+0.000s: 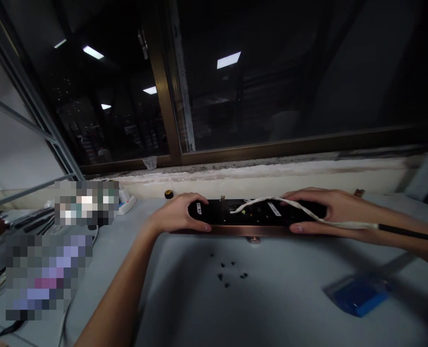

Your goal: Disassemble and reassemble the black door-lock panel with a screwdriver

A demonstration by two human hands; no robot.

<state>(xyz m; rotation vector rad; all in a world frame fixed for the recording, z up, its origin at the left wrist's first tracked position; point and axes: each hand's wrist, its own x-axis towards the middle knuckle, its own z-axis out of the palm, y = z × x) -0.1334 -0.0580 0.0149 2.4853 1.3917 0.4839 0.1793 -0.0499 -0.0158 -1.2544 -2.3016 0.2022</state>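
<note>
A long black panel with a copper-coloured edge (235, 217) spans the space between my two hands over the table. My left hand (180, 212) wraps round its left end, thumb along the near side and fingers over the far side. At the other end, my right hand (318, 209) grips it the same way. A white-sleeved cable (272, 198) rises from the panel's middle and runs over my right hand, turning black along the forearm. Small white labels show on the black face. A copper-coloured bracket (253, 239) juts from the near edge.
Several small dark screws or similar bits (227, 277) lie on the grey table (185, 308) in front of the panel. To the right sits a blue object (360, 294). A black-and-gold knob (168, 194) stands behind my left hand. Cables and blurred-out items crowd the left.
</note>
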